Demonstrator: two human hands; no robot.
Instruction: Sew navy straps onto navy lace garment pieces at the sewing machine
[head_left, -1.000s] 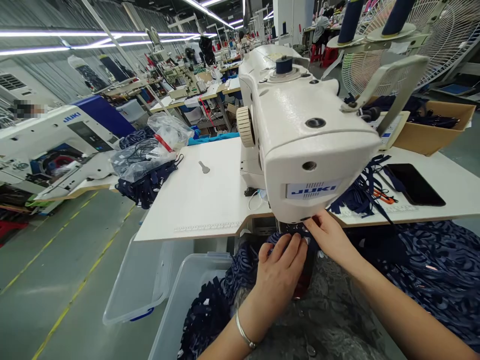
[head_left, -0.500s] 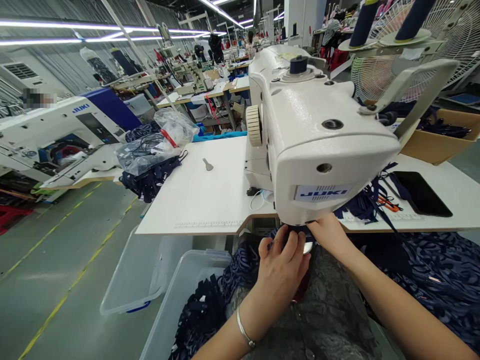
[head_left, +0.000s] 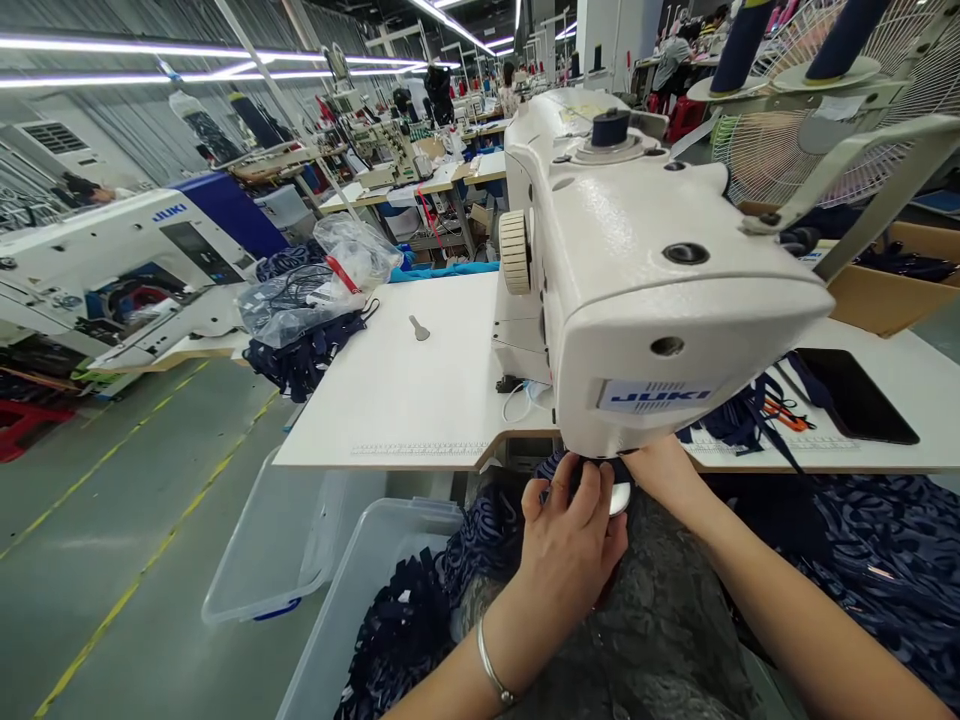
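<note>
My left hand (head_left: 566, 540), with a silver bangle at the wrist, lies at the sewing end of a white sewing machine (head_left: 675, 300). Its curled fingers press on dark navy fabric (head_left: 574, 478) below the machine head. Just beside those fingertips shows a small white rounded piece (head_left: 619, 498). My right hand (head_left: 664, 472) reaches in from the right under the head, which hides its fingers. Patterned navy fabric (head_left: 487, 535) hangs from the sewing spot down to the left.
The white table (head_left: 427, 390) carries a small metal key-like piece (head_left: 419, 329), a bagged navy bundle (head_left: 300, 310), orange-handled snips (head_left: 787, 412) and a black phone (head_left: 859, 395). Plastic bins (head_left: 262, 560) stand below left. More patterned fabric (head_left: 885, 560) lies at right.
The view has shifted slightly, so the machine appears a little further right and larger. Both hands stay at the same spot under the machine head.
</note>
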